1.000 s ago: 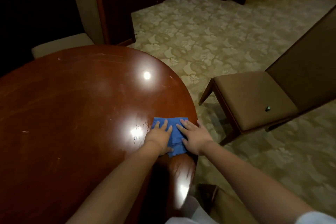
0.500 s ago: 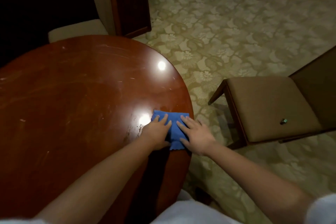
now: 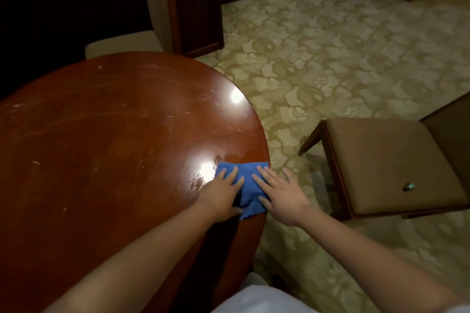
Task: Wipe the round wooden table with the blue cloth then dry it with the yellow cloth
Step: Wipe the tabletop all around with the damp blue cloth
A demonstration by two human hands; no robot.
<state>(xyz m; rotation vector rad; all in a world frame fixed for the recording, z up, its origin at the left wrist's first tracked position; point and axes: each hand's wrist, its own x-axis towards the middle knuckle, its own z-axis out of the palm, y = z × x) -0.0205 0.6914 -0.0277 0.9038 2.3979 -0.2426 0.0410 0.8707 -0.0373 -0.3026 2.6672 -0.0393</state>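
A: What's moved since the last frame?

B: From my feed, barely anything: both hands stayed flat on the blue cloth [image 3: 248,187] at the table's right edge.

A: Walk me across, left to right.

B: Round wooden table [image 3: 101,147], glossy and scuffed. Left hand [image 3: 220,194], fingers straight and slightly spread, pressing the soft crumpled cloth. Right hand [image 3: 281,197], fingers spread, partly past the rim. Then patterned carpet [image 3: 318,58] and a padded brown chair [image 3: 391,160].
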